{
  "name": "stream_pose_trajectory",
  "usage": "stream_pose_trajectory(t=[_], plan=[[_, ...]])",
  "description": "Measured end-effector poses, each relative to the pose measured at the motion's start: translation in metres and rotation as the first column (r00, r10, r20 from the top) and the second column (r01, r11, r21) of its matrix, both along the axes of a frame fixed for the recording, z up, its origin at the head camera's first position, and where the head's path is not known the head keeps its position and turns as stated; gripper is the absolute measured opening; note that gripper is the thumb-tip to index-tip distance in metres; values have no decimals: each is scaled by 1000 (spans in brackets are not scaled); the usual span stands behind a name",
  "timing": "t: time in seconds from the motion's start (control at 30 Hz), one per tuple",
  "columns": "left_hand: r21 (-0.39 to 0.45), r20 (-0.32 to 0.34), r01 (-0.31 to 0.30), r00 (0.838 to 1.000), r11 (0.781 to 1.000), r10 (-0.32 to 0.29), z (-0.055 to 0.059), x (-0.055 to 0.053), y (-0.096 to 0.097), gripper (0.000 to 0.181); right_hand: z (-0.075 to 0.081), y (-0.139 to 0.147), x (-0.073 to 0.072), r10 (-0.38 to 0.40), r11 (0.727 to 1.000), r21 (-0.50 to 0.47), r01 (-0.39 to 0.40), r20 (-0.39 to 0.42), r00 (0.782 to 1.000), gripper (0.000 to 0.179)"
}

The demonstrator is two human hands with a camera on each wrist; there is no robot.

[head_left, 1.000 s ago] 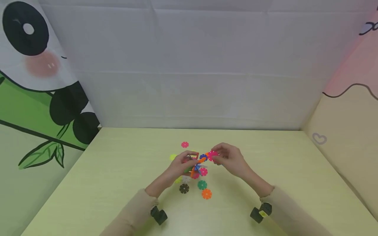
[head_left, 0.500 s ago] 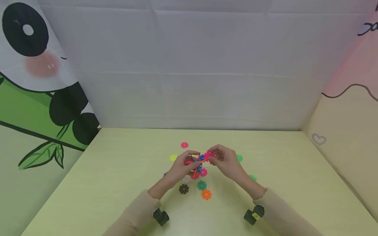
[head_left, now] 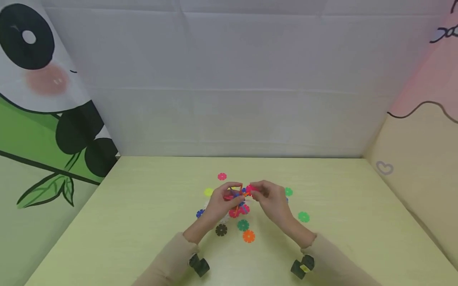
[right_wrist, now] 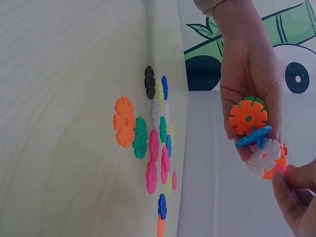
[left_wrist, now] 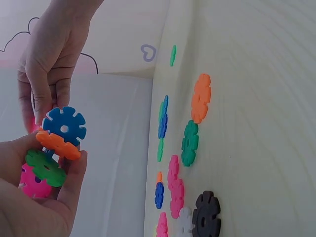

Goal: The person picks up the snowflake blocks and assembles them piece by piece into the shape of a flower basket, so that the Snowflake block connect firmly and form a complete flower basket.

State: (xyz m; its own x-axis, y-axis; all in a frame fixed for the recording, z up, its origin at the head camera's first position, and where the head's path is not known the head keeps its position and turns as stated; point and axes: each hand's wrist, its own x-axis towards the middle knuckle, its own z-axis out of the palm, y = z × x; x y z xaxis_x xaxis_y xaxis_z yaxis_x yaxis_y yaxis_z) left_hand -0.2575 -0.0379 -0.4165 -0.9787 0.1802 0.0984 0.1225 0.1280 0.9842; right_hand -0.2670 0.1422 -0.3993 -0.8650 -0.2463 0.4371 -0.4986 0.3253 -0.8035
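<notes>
My left hand (head_left: 217, 204) grips a cluster of interlocked plastic snowflake discs above the table. In the left wrist view the cluster shows a blue disc (left_wrist: 64, 126), an orange disc (left_wrist: 58, 144), a green disc (left_wrist: 45, 168) and a pink one (left_wrist: 34, 183). A white disc (right_wrist: 265, 156) of the cluster appears in the right wrist view. Between thumb and fingers my right hand (head_left: 272, 201) pinches a pink snowflake disc (head_left: 250, 189) at the cluster's right edge. Fingers partly cover that disc, so I cannot tell whether it is slotted in.
Loose discs lie flat on the pale table (head_left: 150, 222) below and around the hands. They include a black disc (head_left: 221, 230), an orange disc (head_left: 248, 236), a teal disc (head_left: 243, 225) and a green disc (head_left: 303, 217). A white wall (head_left: 229, 119) stands behind the table.
My right hand has moved left with the pink disc, bringing it up against the cluster. The left hand has turned the cluster slightly and otherwise stays nearly in place.
</notes>
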Motion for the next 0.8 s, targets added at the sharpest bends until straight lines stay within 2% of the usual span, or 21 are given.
stream_pose_trajectory(t=[0.17, 0.33, 0.4, 0.53, 0.67, 0.8], plan=[[-60, 25, 63, 998, 996, -61, -1, -2, -7, 43, 1, 5, -5, 83, 996, 23, -83, 9, 997, 20], [-26, 95, 126, 988, 992, -123, -4, -4, -15, 47, 0, 16, -17, 199, 977, 68, -204, 73, 977, 26], [-14, 101, 123, 988, 992, -121, -6, -6, -17, 47, 0, 25, -22, 210, 972, 91, -219, 99, 973, 27], [5, 90, 85, 992, 996, -85, -12, -9, -25, 46, -3, 56, -33, 169, 963, 187, -192, 131, 977, 24], [1, 90, 45, 995, 999, -45, -15, -10, -35, 46, -15, 99, -43, 173, 914, 336, -228, 184, 967, 24], [-30, 93, -31, 995, 999, 34, -15, -11, -40, 45, -32, 133, -43, 196, 849, 441, -293, 252, 948, 30]])
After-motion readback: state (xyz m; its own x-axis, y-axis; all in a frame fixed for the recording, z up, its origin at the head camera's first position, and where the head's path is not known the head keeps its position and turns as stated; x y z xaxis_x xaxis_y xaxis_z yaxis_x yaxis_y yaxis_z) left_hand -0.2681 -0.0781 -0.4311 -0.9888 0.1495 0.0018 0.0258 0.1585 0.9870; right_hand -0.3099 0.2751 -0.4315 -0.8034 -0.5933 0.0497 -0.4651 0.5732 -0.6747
